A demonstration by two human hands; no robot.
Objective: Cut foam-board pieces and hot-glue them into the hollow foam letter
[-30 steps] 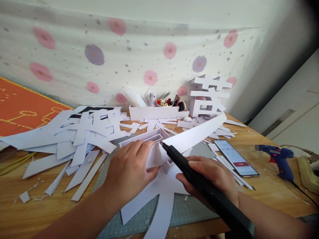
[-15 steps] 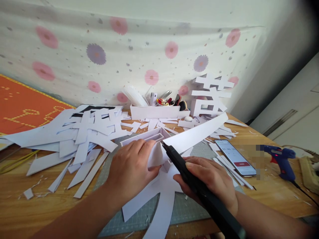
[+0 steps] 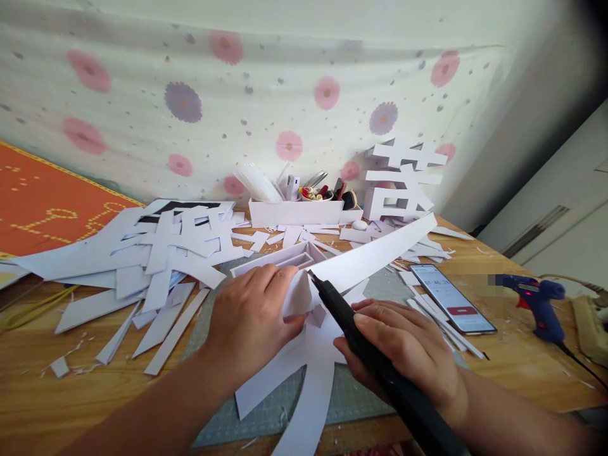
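My left hand (image 3: 256, 316) is closed around the near end of a long white foam-board strip (image 3: 375, 253), which stretches up to the right. The strip bends by my fingers. In my right hand (image 3: 411, 354) is a black utility knife (image 3: 354, 329), its narrow tip touching the strip just right of my left fingertips. Below my hands lies a white cut-out shape with curved arms (image 3: 311, 386), on a grey-green cutting mat (image 3: 354, 392). A white open-walled piece (image 3: 285, 253) stands just behind my left hand, partly hidden by it.
White offcuts (image 3: 166, 253) are heaped on the left. A white box of tools (image 3: 294, 213) stands at the back, beside a built-up white character (image 3: 403, 180). To the right are a phone (image 3: 453, 301) and a blue glue gun (image 3: 536, 297) with its cord.
My right hand and the knife handle have shifted slightly right, while the tip stays at the same spot on the strip. The camera view has moved a little. Both grips are unchanged.
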